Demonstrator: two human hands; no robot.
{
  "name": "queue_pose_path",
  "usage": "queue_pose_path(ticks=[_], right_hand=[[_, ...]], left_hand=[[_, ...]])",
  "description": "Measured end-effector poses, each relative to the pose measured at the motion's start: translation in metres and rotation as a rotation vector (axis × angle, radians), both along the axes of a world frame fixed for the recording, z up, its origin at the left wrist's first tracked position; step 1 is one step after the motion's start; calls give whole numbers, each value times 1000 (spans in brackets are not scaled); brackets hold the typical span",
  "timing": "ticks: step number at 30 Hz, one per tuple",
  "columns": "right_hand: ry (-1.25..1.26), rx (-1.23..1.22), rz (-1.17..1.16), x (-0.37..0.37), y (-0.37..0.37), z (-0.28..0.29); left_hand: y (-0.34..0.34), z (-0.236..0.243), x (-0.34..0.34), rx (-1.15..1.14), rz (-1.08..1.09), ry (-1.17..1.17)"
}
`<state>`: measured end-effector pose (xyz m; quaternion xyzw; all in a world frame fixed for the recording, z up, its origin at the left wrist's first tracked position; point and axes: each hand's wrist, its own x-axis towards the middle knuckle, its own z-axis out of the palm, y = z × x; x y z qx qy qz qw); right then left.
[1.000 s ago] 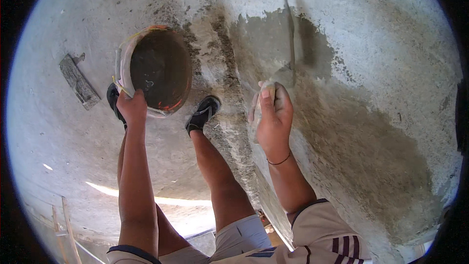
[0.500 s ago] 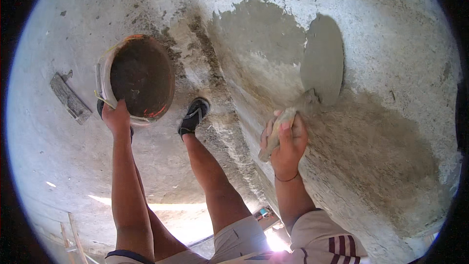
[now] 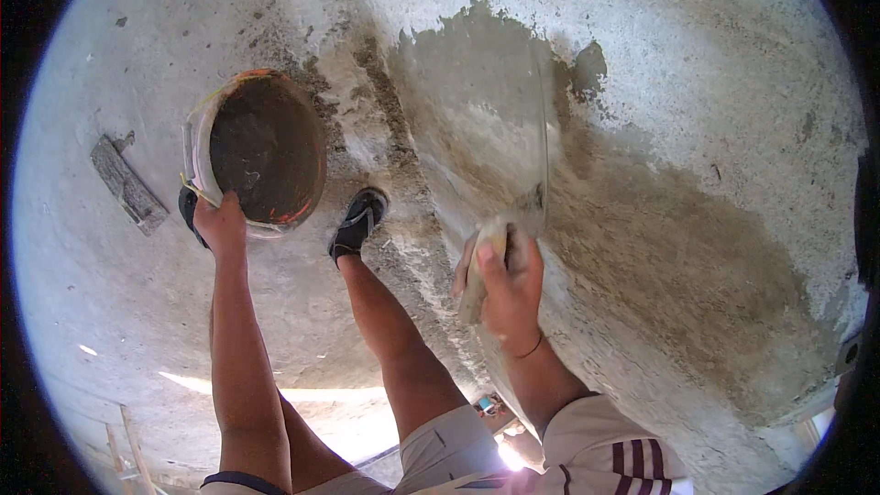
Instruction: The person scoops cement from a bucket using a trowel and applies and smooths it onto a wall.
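My left hand [image 3: 223, 218] is closed on the near rim and handle of a round bucket [image 3: 195, 158] holding dark, wet mortar [image 3: 263, 148]. My right hand [image 3: 507, 288] grips the pale handle of a trowel [image 3: 472, 300]. Its long blade is nearly edge-on at a damp grey patch of mortar [image 3: 467, 64] on the concrete wall [image 3: 715, 55] to the right; whether it touches is hard to tell. A browner damp stain spreads below and to the right of the patch.
A mortar-crusted board [image 3: 128, 185] lies on the concrete floor [image 3: 110, 293] left of the bucket. My sandalled feet [image 3: 357, 220] stand by the bucket, near a rough, stained wall-floor seam. Wooden poles [image 3: 137, 449] are at lower left, small indistinct items below the wall.
Half a second ago the trowel showed its broad face; it has turned nearly edge-on, and my right hand has moved down and leftward. The bucket sits lower-left in view than a second ago.
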<state>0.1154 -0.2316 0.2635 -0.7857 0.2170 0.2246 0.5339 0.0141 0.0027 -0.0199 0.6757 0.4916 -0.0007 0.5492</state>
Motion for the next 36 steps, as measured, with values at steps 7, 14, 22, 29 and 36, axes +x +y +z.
queue_pose_path(ticks=[7,14,22,29,36], right_hand=[[-10,62,-125,30,5,16],[-304,170,-163,12,16,25],[-39,170,-206,21,9,22],[-275,202,-126,-6,-12,6],[-87,48,-82,5,-16,-11]], left_hand=[[-5,19,17,34,-30,46],[-2,11,11,41,-65,91],[-5,17,17,58,-53,72],[-12,25,21,47,-62,105],[-5,12,10,94,-102,150]])
